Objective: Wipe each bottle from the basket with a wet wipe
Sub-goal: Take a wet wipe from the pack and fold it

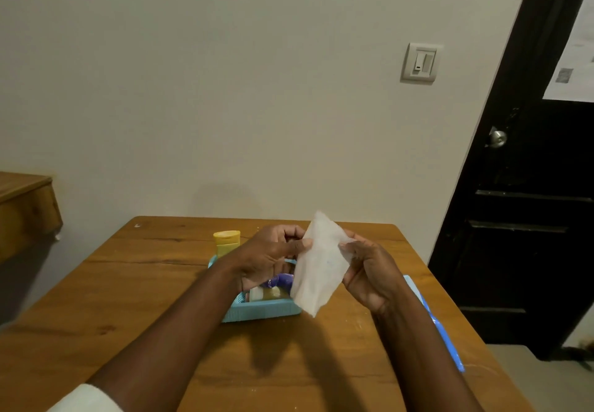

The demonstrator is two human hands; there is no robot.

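Note:
A white wet wipe (318, 263) hangs spread out between both hands above the table. My left hand (270, 255) pinches its left edge and my right hand (369, 270) pinches its right edge. Below them sits a light blue basket (260, 312) on the wooden table (154, 299). Inside it I see a small clear bottle with a white cap (266, 293) lying down and a purple bottle (283, 279), both partly hidden by my left hand and the wipe. A yellow tube (227, 241) stands upright at the basket's far left corner.
A blue flat object (443, 324) lies along the table's right edge, partly under my right forearm. A dark door (527, 218) stands to the right, a light switch (420, 62) is on the wall, and another wooden surface (22, 205) sits at the left.

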